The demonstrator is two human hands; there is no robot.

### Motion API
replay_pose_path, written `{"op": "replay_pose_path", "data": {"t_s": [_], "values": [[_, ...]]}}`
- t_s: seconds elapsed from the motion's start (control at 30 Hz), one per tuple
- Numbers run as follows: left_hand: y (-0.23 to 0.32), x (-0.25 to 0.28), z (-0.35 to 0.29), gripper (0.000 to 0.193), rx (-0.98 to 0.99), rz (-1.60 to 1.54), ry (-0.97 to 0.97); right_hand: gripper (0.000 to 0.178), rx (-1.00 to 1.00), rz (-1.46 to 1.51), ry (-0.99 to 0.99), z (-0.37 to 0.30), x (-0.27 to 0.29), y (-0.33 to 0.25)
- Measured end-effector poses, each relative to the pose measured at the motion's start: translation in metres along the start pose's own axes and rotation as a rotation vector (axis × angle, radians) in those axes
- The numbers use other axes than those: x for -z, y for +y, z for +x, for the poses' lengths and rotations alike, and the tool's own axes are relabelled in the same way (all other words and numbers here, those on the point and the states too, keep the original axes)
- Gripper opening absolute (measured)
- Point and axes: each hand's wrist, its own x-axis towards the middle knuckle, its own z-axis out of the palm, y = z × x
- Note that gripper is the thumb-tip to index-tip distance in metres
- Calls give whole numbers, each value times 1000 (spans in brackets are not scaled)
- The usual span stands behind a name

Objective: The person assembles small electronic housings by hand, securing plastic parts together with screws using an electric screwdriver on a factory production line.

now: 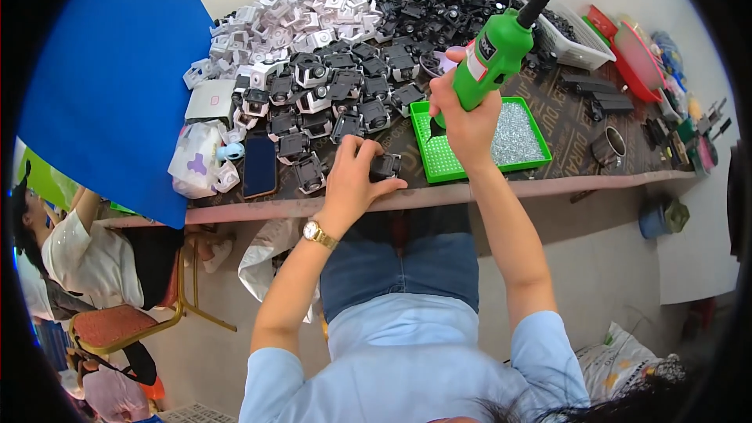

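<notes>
My right hand [472,121] is wrapped around a green electric screwdriver [493,55], its tip slanting down over the left part of a green tray [480,175]. Small silvery screws [517,139] fill the right part of that tray. At the table's front edge, my left hand [355,176] has its fingers closed around a small black plastic housing [385,166]. More black-and-white housings [313,113] sit in rows just beyond the left hand. A single unit [310,174] stands beside the left hand's knuckles.
White plastic parts [282,19] are heaped at the back left, and black parts [439,0] at the back. A phone [260,166] lies left of the housings. A metal cup [608,146] and black bars [599,95] are on the right. A blue panel [110,86] borders the table's left.
</notes>
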Motion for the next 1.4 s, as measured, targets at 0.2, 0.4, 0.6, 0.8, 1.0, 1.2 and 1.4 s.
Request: {"op": "replay_pose_path", "data": {"t_s": [0.2,0.4,0.6,0.8,1.0,1.2,1.4], "values": [[-10,2,11,54,-108,-35,-101,42,-19,23,21,0,-1,-4],[2,1,9,59,-19,-140,-145,43,-9,-4,-46,8,-14,-1],[9,-5,14,54,86,5,-44,45,27,-9,-80,12,-28,4],[1,-12,1,28,10,-99,33,45,37,-17,-102,16,-34,7],[-4,-15,-13,35,4,-198,-8,43,-81,134,-68,13,-48,6],[5,-22,-20,37,22,-107,85,41,-196,186,-51,7,-51,23],[2,-24,-22,36,13,-82,109,36,-149,162,-32,7,-58,21]]}}
